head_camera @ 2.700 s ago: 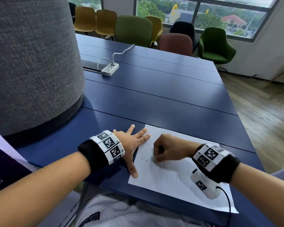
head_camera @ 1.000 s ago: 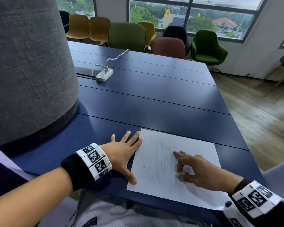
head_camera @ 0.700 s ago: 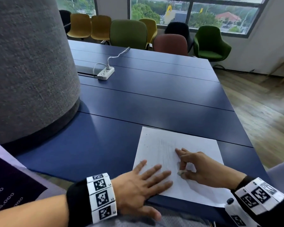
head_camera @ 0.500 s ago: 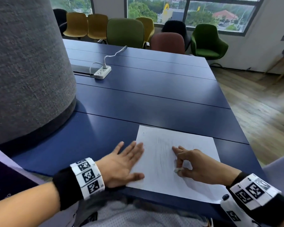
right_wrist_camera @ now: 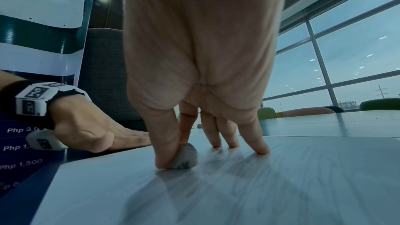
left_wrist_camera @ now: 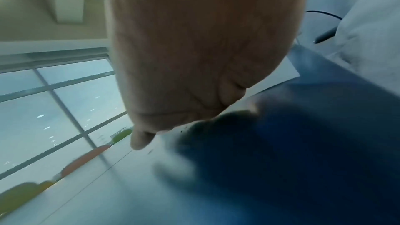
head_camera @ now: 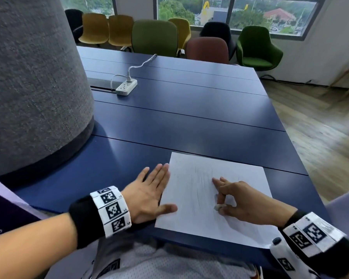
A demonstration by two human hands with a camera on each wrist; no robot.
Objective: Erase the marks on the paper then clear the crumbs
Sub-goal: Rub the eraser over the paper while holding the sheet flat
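Note:
A white sheet of paper [head_camera: 191,200] with faint pencil streaks lies at the near edge of the blue table [head_camera: 189,121]. My right hand [head_camera: 236,200] rests on the paper and pinches a small grey eraser [head_camera: 217,207] between thumb and index finger; its other fingers touch the sheet. In the right wrist view the eraser [right_wrist_camera: 186,157] presses on the paper [right_wrist_camera: 281,186]. My left hand [head_camera: 149,194] lies flat, fingers straight, on the table by the paper's left edge, thumb on the sheet. A few dark crumbs [left_wrist_camera: 149,151] show on the table in the left wrist view.
A big grey fabric-covered column [head_camera: 32,81] stands on the table at the left. A white power strip [head_camera: 126,87] with its cable lies farther back. Coloured chairs [head_camera: 155,37] line the far side. The table's right edge drops to a wooden floor [head_camera: 318,133].
My right hand stopped rubbing and moved to the middle of the paper with the eraser. My left hand swept across the sheet's lower left and back to its left edge; the dark crumbs there are gone.

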